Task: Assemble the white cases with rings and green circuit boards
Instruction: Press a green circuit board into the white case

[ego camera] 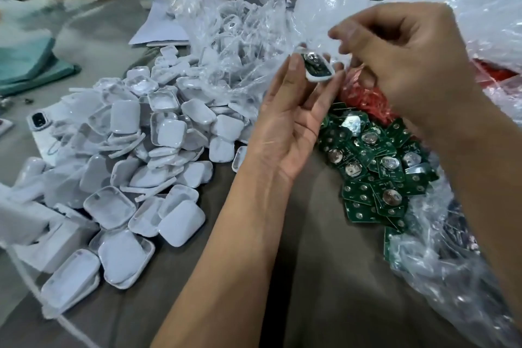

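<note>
Far left of both hands: a large heap of loose white cases (158,133), still empty, a long way from finished. Behind the left hand, a clear bag (234,37) with more white parts. Left hand (285,127), fingers nearly straight, pinching one white case (319,66) at the fingertips, a green board already seated inside. Right hand (406,65) just beside it, fingers curled over the case; whether pinching a ring, impossible to tell. Below the right hand: a pile of green circuit boards (375,169), mostly unused.
</note>
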Demonstrator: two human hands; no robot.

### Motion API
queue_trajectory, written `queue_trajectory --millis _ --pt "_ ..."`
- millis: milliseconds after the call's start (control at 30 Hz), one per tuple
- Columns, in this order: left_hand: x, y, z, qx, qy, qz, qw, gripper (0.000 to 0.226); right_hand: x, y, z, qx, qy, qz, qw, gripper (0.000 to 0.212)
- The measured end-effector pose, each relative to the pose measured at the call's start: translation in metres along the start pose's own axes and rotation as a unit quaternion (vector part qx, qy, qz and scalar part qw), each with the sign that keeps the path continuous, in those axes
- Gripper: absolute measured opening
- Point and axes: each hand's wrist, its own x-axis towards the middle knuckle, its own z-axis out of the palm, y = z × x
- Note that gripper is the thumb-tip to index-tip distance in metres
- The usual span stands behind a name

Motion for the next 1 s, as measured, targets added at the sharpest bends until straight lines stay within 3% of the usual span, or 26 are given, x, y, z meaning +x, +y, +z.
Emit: queue_trajectory --millis 100,233,300,400,533,700,1000 --pt "-0.001 0.02 0.001 -0.032 -0.007 0.019 0.999 0.025 -0.005 0.01 0.012 0.04 0.023 0.069 0.997 0.016" --pt "-0.004 0.037 0.001 -0.061 0.003 0.048 0.997 0.022 -0.025 0.018 0.04 -0.029 -0.098 0.096 0.99 0.009" --pt "-0.006 0.039 0.002 -0.065 0.004 0.05 0.997 0.031 -0.028 0.016 0.046 -0.024 -0.082 0.083 0.993 0.008" --pt "-0.006 0.034 0.0 -0.064 0.011 0.048 0.997 0.048 -0.023 0.005 0.044 0.009 0.017 0.039 0.999 0.009" --pt "-0.006 0.02 -0.007 -0.034 0.039 0.013 0.999 0.038 -0.023 -0.002 0.034 -0.074 0.112 -0.082 0.987 0.019" --pt "-0.004 0.003 -0.014 0.018 0.059 -0.026 0.998 0.023 -0.027 -0.001 0.033 -0.177 0.07 -0.182 0.965 0.027" --pt "-0.006 -0.006 -0.018 0.038 0.02 -0.063 0.997 0.027 -0.037 0.01 0.025 -0.169 0.08 -0.243 0.952 0.028"
